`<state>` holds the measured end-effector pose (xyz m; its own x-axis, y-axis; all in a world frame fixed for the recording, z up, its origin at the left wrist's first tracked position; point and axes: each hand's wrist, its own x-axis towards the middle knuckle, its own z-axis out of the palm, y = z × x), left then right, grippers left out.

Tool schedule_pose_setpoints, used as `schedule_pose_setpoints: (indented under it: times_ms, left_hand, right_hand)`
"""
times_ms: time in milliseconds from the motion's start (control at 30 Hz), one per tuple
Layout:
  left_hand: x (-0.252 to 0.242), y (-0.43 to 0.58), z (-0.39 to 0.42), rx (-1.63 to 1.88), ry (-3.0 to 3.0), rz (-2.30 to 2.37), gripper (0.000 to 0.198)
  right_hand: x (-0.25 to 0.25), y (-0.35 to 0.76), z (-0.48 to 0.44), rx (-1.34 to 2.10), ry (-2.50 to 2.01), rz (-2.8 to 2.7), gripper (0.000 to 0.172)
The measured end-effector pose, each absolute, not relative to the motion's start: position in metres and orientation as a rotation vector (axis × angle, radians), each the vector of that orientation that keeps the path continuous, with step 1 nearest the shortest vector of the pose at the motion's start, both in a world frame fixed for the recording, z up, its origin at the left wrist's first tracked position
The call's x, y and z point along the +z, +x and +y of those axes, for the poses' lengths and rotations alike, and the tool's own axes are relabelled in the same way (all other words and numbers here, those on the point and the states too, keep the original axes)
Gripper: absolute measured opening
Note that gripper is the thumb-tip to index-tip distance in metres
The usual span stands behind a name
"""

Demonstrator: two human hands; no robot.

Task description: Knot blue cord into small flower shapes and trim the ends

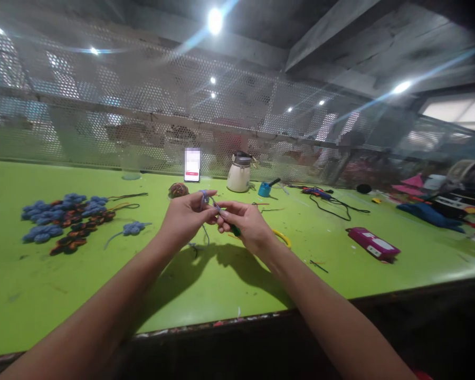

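Note:
Blue yarn (205, 197) is looped over the fingers of my left hand (188, 214), which pinches a small piece of it. Close against it, my right hand (247, 221) grips a crochet hook by its green handle (235, 230). The hook's tip meets the yarn between the two hands, and a loose strand hangs below. Just behind my left hand lies a brown-red yarn ball (178, 190). A single blue crocheted flower (133, 228) with yarn tails rests to the left. Beyond it are several blue flowers (41, 211) and dark orange-black ones (73, 237).
At the back of the green table (182, 301) stand a lit phone (192, 166), a white jug (239, 177) and a small blue pot (265, 190). A yellow ring (282, 238) sits behind my right wrist. Rightward are a corded tool (320, 194) and a purple case (372, 243).

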<state>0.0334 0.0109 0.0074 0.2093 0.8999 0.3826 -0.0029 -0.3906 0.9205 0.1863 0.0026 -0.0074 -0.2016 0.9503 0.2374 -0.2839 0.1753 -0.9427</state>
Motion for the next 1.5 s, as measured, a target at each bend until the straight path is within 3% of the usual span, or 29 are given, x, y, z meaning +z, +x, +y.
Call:
schedule_pose_setpoints:
  times_ms: [167, 433, 1033, 1500]
  left_hand:
    - [0.014, 0.029, 0.011, 1.292, 1.479, 0.791, 0.066]
    - [0.024, 0.027, 0.003, 1.253, 1.424, 0.820, 0.052]
    - [0.022, 0.017, 0.008, 1.197, 1.420, 0.711, 0.057]
    - [0.026, 0.017, 0.004, 1.178, 1.408, 0.672, 0.046]
  right_hand:
    - [-0.006, 0.183, -0.001, 1.108, -0.721, -1.403, 0.035]
    - [0.001, 0.195, -0.005, 0.862, -0.771, -1.622, 0.029]
    - [0.008, 0.207, -0.006, 0.611, -0.833, -1.730, 0.023]
    - [0.023, 0.225, -0.012, 0.546, -0.795, -1.873, 0.016]
